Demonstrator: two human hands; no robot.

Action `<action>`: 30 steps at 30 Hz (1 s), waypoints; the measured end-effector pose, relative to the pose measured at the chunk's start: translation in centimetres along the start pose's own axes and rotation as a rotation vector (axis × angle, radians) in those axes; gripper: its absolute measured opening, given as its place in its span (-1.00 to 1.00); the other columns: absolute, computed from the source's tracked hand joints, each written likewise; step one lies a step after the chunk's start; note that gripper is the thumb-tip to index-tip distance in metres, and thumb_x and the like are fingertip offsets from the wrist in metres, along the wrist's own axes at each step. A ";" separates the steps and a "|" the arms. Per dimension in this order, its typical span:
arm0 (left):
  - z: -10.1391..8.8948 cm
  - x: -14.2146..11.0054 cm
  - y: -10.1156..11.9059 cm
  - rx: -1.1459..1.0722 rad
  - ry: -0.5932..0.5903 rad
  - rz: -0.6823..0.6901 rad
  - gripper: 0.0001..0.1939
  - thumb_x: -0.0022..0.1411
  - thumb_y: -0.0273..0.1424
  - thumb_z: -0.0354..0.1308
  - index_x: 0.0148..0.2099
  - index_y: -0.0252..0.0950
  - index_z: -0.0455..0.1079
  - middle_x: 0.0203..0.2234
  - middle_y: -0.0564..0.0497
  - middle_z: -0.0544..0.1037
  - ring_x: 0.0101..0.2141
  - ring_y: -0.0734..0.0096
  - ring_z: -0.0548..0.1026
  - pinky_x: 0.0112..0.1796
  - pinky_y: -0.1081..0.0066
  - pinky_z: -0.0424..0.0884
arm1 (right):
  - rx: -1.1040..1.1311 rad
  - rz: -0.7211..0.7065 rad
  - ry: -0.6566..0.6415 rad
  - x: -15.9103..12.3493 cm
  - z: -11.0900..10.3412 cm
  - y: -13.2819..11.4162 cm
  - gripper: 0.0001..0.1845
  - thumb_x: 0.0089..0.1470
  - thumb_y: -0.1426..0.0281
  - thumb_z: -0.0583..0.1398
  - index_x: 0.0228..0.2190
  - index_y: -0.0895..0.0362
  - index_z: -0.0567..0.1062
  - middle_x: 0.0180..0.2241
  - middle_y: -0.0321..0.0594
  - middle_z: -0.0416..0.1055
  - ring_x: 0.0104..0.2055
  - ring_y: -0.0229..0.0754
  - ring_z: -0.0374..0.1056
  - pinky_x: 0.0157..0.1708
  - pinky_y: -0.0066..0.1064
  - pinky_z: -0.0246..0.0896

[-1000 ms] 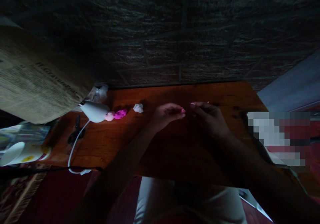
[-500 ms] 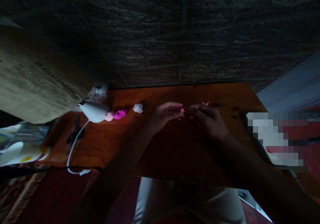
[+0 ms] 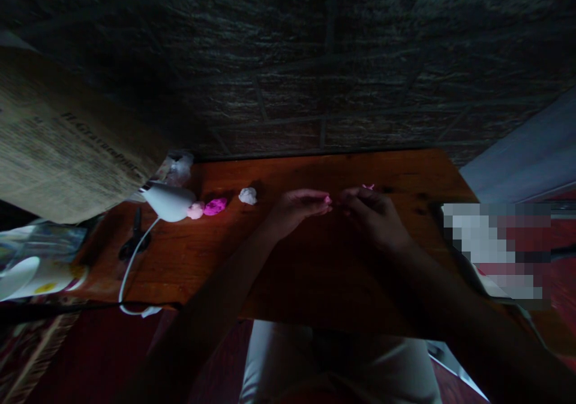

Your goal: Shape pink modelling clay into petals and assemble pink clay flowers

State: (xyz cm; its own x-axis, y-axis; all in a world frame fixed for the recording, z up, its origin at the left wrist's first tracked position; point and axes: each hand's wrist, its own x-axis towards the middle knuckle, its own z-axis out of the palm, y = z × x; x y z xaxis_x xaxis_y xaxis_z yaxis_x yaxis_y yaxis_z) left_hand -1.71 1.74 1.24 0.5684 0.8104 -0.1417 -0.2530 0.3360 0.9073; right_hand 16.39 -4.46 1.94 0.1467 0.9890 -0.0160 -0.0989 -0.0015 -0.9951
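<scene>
The left hand (image 3: 292,209) has the tips of its thumb and fingers brought together, and between them it pinches a small soft-looking pink piece (image 3: 327,200). This piece sits right at the fingertips, above the brown wooden counter (image 3: 193,260), and it faces the right hand (image 3: 375,215). The fingers of the right hand are bent and gathered near the thumb, just beside the pink piece but apart from it; this area is dark, so I cannot tell whether they hold something. Just behind the right hand, a small thin-branched pink shape (image 3: 368,186) lies on the counter.

Farther to the left there is a crumpled white lump (image 3: 247,195), then a bright magenta lump (image 3: 215,206), which touches a pale pink lump (image 3: 195,210). The pale pink lump is against a smooth white cone-shaped base (image 3: 168,203). Near it are black-handled scissors (image 3: 134,245) and a thin white cable (image 3: 128,275). A white cup with yellow spots (image 3: 40,278) is at the left edge.

Above the base, a large beige shade with newspaper-like print (image 3: 67,146) carries dark letters that seem to read "H.GravurePrint"; its smaller lines are too blurred to read. Behind the counter rises a dark stone-patterned wall (image 3: 279,62).
</scene>
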 end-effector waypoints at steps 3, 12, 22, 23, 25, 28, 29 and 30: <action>0.1 -0.1 0.1 0.001 -0.036 -0.023 -0.50 -0.23 -0.25 0.59 -0.22 -0.35 0.59 -0.29 -0.06 0.67 -0.27 0.34 0.63 -0.05 0.21 0.47 | -0.009 -0.021 0.033 0.0 0.0 -0.2 -0.67 -0.08 0.07 0.42 -0.47 0.07 0.62 -0.49 -0.27 0.49 -0.48 -0.28 0.26 -0.47 -0.40 0.18; -0.2 0.1 -0.2 0.095 -0.025 0.033 -0.57 -0.11 -0.21 0.54 -0.23 -0.35 0.58 -0.32 -0.07 0.64 -0.32 0.40 0.56 -0.28 0.37 0.39 | -0.001 -0.017 0.049 -0.1 0.4 -0.8 -0.57 -0.16 -0.05 0.43 -0.50 0.06 0.64 -0.52 -0.27 0.47 -0.50 -0.26 0.25 -0.49 -0.37 0.21; -0.5 0.2 -0.2 -0.027 -0.035 0.029 -0.47 -0.03 -0.27 0.51 -0.01 -0.30 0.51 -0.23 -0.07 0.64 -0.35 0.45 0.57 -0.26 0.38 0.43 | 0.192 0.091 0.090 0.2 0.1 -0.3 -0.57 -0.20 0.15 0.49 -0.21 -0.08 0.67 -0.27 -0.31 0.56 -0.43 -0.32 0.28 -0.46 -0.42 0.22; -0.5 0.2 -0.2 -0.030 -0.035 0.032 -0.47 -0.02 -0.27 0.51 0.00 -0.30 0.51 -0.23 -0.07 0.64 -0.35 0.44 0.58 -0.25 0.37 0.43 | 0.201 0.105 0.088 0.2 0.0 -0.4 -0.57 -0.20 0.15 0.49 -0.21 -0.08 0.68 -0.28 -0.32 0.56 -0.44 -0.32 0.28 -0.46 -0.43 0.21; -0.5 0.1 -0.2 -0.041 -0.038 0.024 -0.47 -0.02 -0.28 0.51 0.00 -0.31 0.51 -0.22 -0.09 0.65 -0.33 0.43 0.59 -0.23 0.36 0.45 | 0.207 0.115 0.078 0.2 0.0 -0.4 -0.59 -0.19 0.17 0.49 -0.21 -0.08 0.68 -0.29 -0.32 0.56 -0.44 -0.32 0.29 -0.46 -0.43 0.21; -0.5 0.0 -0.1 -0.066 -0.041 -0.002 -0.47 -0.03 -0.31 0.52 0.00 -0.32 0.52 -0.21 -0.10 0.65 -0.31 0.42 0.59 -0.19 0.35 0.46 | 0.186 0.092 0.065 0.1 0.0 -0.5 -0.64 -0.14 0.17 0.47 -0.23 -0.08 0.68 -0.27 -0.30 0.58 -0.42 -0.30 0.33 -0.45 -0.42 0.23; -0.5 0.0 0.0 -0.073 -0.041 -0.006 -0.48 -0.03 -0.31 0.52 -0.01 -0.32 0.53 -0.21 -0.10 0.65 -0.30 0.41 0.59 -0.19 0.35 0.46 | 0.182 0.086 0.066 0.1 0.0 -0.5 -0.65 -0.13 0.17 0.46 -0.23 -0.07 0.68 -0.26 -0.29 0.59 -0.41 -0.29 0.34 -0.44 -0.41 0.23; -0.5 0.0 0.0 -0.079 -0.040 -0.008 -0.49 -0.02 -0.31 0.51 -0.02 -0.32 0.53 -0.21 -0.10 0.65 -0.29 0.41 0.59 -0.18 0.36 0.46 | 0.184 0.084 0.066 0.1 0.0 -0.5 -0.67 -0.13 0.18 0.46 -0.24 -0.07 0.68 -0.26 -0.28 0.60 -0.41 -0.29 0.35 -0.44 -0.40 0.23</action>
State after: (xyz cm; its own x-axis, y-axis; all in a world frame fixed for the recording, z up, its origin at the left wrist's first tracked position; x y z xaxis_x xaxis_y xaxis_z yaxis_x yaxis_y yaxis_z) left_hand -2.06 1.99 1.06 0.6009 0.7885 -0.1312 -0.3086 0.3803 0.8719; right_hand 16.42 -4.37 2.40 0.1937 0.9748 -0.1104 -0.2904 -0.0505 -0.9556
